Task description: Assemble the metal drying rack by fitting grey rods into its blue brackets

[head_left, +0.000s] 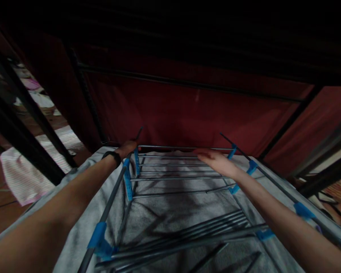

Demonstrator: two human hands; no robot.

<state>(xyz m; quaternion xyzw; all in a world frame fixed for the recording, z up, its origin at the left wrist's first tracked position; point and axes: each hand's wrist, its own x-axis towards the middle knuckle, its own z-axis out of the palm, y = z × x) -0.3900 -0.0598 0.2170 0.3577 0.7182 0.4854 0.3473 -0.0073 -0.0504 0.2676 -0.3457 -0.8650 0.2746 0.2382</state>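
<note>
A rack frame of grey metal tubes with blue plastic connectors (127, 179) lies on a grey blanket (165, 212). My left hand (127, 148), with a dark band at the wrist, is closed around the far part of the left side pole (113, 195), beside a blue connector. My right hand (214, 160) reaches over the far crossbars (173, 178) near the right side, its fingers stretched out. Whether it touches a bar I cannot tell. One crossbar's right end (207, 192) lies short of the right connector.
Several loose tubes (199, 233) lie across the near part of the frame. A dark red cloth panel (187, 113) with black bars closes off the far side. Black posts (31, 102) stand at the left, with a striped cloth (31, 170) beyond them on the floor.
</note>
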